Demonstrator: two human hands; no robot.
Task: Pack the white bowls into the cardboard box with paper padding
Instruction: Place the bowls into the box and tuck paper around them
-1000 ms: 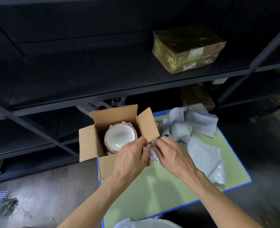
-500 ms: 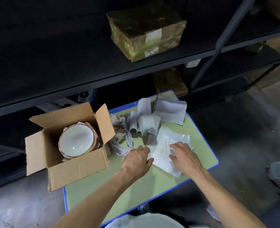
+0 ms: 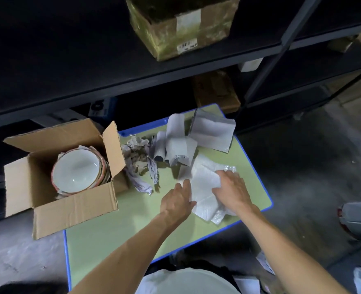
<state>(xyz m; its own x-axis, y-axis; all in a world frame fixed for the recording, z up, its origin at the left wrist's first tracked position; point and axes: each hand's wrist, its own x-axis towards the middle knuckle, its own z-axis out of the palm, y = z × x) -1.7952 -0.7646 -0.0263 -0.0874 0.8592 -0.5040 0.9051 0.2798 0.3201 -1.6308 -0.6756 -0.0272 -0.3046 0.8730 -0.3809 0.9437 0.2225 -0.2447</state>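
An open cardboard box [image 3: 73,211] stands at the left end of the green table, flaps up. Inside it sits a stack of white bowls [image 3: 76,169] with reddish rims, crumpled paper tucked between them. Both hands are on a white padding sheet [image 3: 203,181] lying flat at the table's right side. My left hand [image 3: 178,201] grips the sheet's near left edge, thumb on top. My right hand [image 3: 231,190] presses down on the sheet's right part with its fingers spread.
Crumpled paper [image 3: 139,164] lies beside the box. Rolled and folded grey foam sheets [image 3: 209,134] lie at the table's far side. A wrapped parcel [image 3: 181,24] sits on the dark shelf rack above. The green table [image 3: 111,236] has a blue rim.
Both hands left the box's front flap and moved right to the white sheet. The view swung right and down, so the box now appears further left.
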